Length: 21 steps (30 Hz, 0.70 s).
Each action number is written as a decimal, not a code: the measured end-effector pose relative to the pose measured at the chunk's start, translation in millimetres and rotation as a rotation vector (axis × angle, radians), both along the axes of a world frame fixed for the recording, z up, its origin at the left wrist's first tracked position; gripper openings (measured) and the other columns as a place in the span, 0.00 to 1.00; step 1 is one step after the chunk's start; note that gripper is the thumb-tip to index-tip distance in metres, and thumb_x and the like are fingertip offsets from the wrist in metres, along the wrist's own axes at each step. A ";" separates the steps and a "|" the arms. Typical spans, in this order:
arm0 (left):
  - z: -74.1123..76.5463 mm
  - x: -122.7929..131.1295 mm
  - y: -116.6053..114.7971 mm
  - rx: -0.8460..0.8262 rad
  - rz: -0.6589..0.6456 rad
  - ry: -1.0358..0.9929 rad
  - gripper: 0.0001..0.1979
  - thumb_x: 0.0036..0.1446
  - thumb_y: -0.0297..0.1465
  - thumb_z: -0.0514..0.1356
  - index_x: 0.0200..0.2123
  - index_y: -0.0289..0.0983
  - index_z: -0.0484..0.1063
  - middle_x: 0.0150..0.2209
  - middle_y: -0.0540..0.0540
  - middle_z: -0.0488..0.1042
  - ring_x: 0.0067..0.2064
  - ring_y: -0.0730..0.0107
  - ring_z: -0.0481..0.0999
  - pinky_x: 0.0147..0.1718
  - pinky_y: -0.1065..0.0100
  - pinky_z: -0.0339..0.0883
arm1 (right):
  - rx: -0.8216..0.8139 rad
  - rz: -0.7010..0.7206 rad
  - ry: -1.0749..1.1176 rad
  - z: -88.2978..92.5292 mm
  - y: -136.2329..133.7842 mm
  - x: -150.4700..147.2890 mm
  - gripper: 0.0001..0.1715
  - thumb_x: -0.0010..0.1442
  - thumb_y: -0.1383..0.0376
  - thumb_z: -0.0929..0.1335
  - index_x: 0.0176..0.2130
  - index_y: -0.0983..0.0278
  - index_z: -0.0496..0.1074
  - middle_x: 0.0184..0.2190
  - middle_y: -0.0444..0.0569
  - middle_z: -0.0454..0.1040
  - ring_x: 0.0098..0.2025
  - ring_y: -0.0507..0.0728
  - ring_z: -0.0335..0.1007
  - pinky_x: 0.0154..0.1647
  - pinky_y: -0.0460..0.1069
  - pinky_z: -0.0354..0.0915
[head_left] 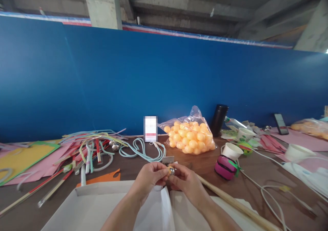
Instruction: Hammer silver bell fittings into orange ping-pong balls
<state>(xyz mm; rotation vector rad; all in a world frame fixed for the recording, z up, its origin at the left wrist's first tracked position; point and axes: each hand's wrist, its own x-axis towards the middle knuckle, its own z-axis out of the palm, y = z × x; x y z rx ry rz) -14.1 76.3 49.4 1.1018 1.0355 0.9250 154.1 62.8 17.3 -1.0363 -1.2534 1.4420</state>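
Note:
Between my two hands is a small shiny silver ball (pixel 171 171) with a yellowish patch on its left side. My left hand (pixel 151 178) pinches it from the left with thumb and fingers. From the right, the thumb and fingers of my right hand (pixel 187 182) close on the same ball. The fingers partly cover it, so its exact kind is unclear. Just behind the fingertips sits a small greyish clear piece (pixel 168 160). Below my hands lies an open white box (pixel 110 203), with a wooden stick (pixel 225 196) to the right.
A clear bag of orange balls (pixel 192 138) lies behind my hands, near a black bottle (pixel 219 120). Light-blue cord (pixel 143 150), silver balls (pixel 114 145) and a pile of tubes and sticks (pixel 89 152) spread leftward. Rightward are paper cups (pixel 232 151), a magenta pouch (pixel 225 167) and white cable (pixel 269 196).

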 end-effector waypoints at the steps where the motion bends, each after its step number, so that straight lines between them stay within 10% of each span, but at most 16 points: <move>1: -0.1 0.2 0.1 -0.002 -0.005 -0.001 0.15 0.43 0.39 0.67 0.27 0.33 0.71 0.23 0.49 0.72 0.26 0.75 0.69 0.29 0.71 0.63 | 0.003 0.000 -0.003 -0.4 -0.1 0.0 0.28 0.50 0.56 0.74 0.49 0.62 0.70 0.37 0.48 0.75 0.38 0.57 0.73 0.36 0.50 0.71; 21: 0.7 -2.7 -1.9 -0.059 -0.056 -0.125 0.12 0.45 0.35 0.68 0.28 0.33 0.72 0.25 0.49 0.71 0.26 0.78 0.69 0.29 0.73 0.66 | 0.050 -0.020 -0.070 6.2 -5.2 -2.8 0.27 0.51 0.55 0.73 0.48 0.62 0.71 0.35 0.48 0.76 0.38 0.60 0.74 0.34 0.51 0.72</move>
